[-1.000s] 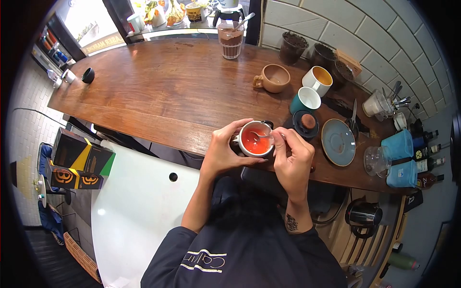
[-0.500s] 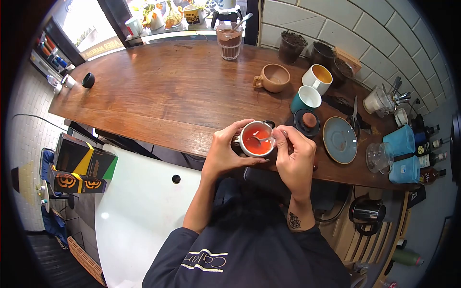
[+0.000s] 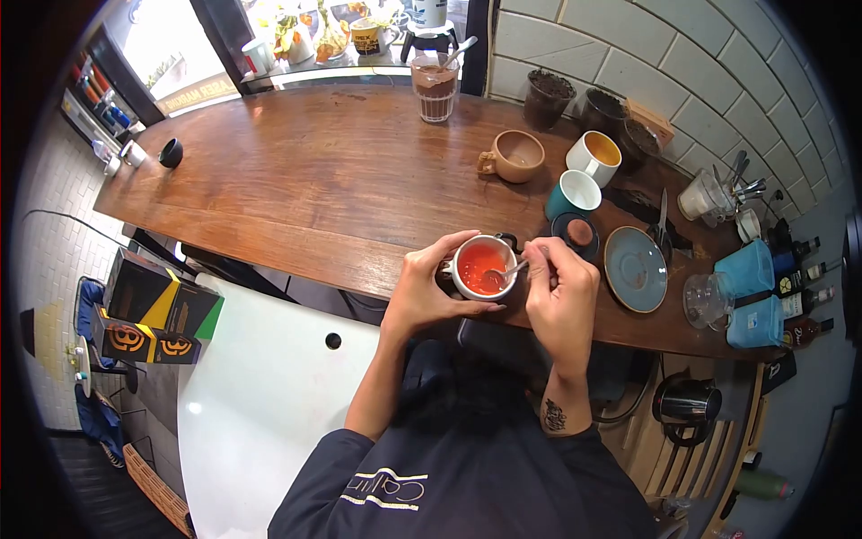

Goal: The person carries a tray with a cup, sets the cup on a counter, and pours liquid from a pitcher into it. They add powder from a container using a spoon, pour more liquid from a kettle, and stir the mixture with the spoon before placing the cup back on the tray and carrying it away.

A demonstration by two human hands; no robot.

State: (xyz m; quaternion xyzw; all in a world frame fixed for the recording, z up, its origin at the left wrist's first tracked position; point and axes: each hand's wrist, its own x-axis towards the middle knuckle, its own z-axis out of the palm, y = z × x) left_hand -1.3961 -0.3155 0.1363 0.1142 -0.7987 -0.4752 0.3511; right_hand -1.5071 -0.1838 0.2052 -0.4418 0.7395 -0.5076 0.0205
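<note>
A white cup (image 3: 459, 286) with a dark handle holds clear red liquid with small bubbles on top. My left hand (image 3: 420, 286) is wrapped around its left side, thumb along the near rim and fingers at the far side. Pinched in the fingers of my right hand (image 3: 563, 289) is a metal spoon (image 3: 514, 269), its bowl dipped in the red liquid. Just beyond my right hand stands a dark round container with a brown knob (image 3: 579, 233). A blue-grey plate (image 3: 636, 269) lies to the right.
Behind my hands stand a teal mug (image 3: 573, 195), a white mug (image 3: 593, 156) and a brown mug (image 3: 517, 156). A glass of brown powder (image 3: 436, 90) is at the back. Scissors (image 3: 663, 220), blue containers (image 3: 747, 269) and bottles line the right. A white table (image 3: 269, 386) is below left.
The spoon has shifted within the cup, its bowl now further right, and the liquid's surface shows more bubbles. My right hand has moved slightly. My left hand keeps its grip on the cup.
</note>
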